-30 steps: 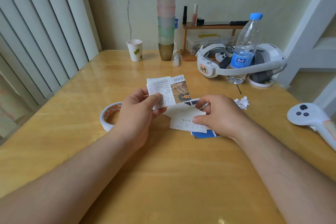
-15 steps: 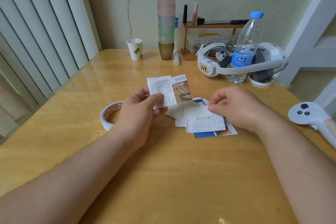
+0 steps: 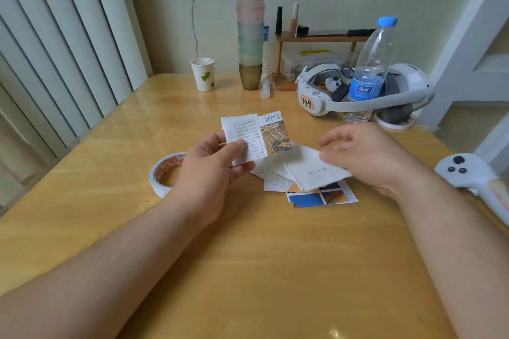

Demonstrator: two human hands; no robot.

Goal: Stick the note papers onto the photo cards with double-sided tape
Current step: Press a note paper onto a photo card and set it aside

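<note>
Head-worn view, forward-down over table (image 3: 248, 270)

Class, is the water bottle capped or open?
Capped: the bottle stands upright on the table with its blue cap on top.

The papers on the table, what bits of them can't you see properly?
- Head view: note paper in the right hand is motion-blurred; its print is unreadable, the grip unclear.
- Head view: photo card on the table lies mostly under other papers.
- Head view: left hand covers part of its held card.
- Head view: tape roll is partly behind that hand.
</note>
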